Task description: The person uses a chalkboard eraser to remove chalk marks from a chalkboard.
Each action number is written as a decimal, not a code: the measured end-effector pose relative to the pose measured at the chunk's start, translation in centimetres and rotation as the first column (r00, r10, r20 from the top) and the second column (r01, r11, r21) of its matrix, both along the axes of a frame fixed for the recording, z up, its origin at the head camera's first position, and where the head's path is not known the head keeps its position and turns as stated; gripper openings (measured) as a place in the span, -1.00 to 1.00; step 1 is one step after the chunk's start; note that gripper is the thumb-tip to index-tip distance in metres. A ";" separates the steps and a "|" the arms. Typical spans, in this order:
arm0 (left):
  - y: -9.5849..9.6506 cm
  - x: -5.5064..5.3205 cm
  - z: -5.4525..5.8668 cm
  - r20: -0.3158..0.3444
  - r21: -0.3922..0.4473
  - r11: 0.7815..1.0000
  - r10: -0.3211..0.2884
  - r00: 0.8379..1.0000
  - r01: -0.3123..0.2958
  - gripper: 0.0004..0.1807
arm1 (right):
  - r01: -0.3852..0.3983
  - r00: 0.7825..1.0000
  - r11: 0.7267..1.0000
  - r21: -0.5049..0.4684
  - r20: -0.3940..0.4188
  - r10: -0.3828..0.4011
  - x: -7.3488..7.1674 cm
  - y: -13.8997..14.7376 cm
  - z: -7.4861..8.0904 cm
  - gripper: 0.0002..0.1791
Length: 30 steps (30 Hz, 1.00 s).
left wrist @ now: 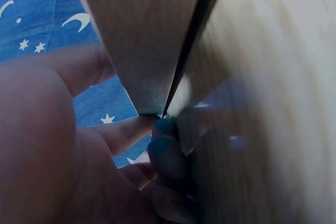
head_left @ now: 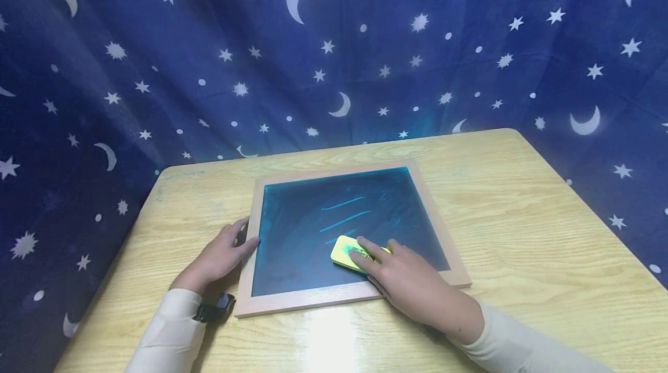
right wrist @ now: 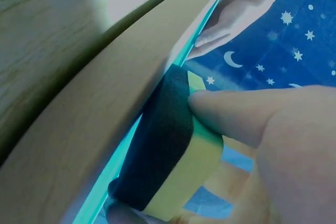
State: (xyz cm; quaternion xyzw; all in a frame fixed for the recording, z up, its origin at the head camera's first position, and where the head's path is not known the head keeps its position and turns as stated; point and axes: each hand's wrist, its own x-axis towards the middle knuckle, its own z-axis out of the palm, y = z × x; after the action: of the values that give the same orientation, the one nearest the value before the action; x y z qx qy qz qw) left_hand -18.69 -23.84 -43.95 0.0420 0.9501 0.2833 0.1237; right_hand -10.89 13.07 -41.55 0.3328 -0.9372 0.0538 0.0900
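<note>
A wood-framed chalkboard [head_left: 292, 245] lies on the table, with several thin blue chalk strokes [head_left: 344, 220] near its middle. My right hand [head_left: 409, 280] grips a yellow board eraser [head_left: 344, 251] at the lower right of the dark surface. In the right wrist view the eraser [right wrist: 184, 166] shows its black felt side close by the frame, thumb and fingers on opposite sides. My left hand [head_left: 224, 254] holds the left edge of the frame, thumb on top. The left wrist view shows its fingertips [left wrist: 168, 156] at the underside of the wooden frame [left wrist: 147, 35].
The light wooden table [head_left: 522, 234] extends around the board, with faint blue smudges at its far left corner. A dark blue curtain [head_left: 292, 71] with moons and stars hangs behind and at both sides. A black band [head_left: 214, 308] sits at the left wrist.
</note>
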 end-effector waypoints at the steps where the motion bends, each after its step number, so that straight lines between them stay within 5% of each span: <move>1: 0.0 0.0 0.0 0.000 0.002 1.000 -0.002 1.000 0.002 -0.18 | -0.001 1.000 1.000 0.002 -0.002 0.001 0.0 0.0 0.0 -0.47; 14: 0.0 0.0 0.1 -0.002 -0.010 1.000 0.003 1.000 -0.003 -0.17 | 0.043 0.998 0.999 0.031 -0.051 -0.041 -0.9 0.3 -0.3 -0.48; 30: 0.0 0.1 0.2 0.023 0.009 1.000 0.005 1.000 -0.005 -0.18 | 0.179 0.980 0.982 0.057 -0.096 -0.173 -3.7 3.1 0.1 -0.50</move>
State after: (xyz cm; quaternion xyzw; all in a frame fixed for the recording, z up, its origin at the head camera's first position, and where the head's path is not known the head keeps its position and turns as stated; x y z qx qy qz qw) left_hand -18.56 -23.87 -43.75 0.0371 0.9474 0.2884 0.1336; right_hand -14.64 16.15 -41.48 0.2535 -0.9591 -0.0002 0.1257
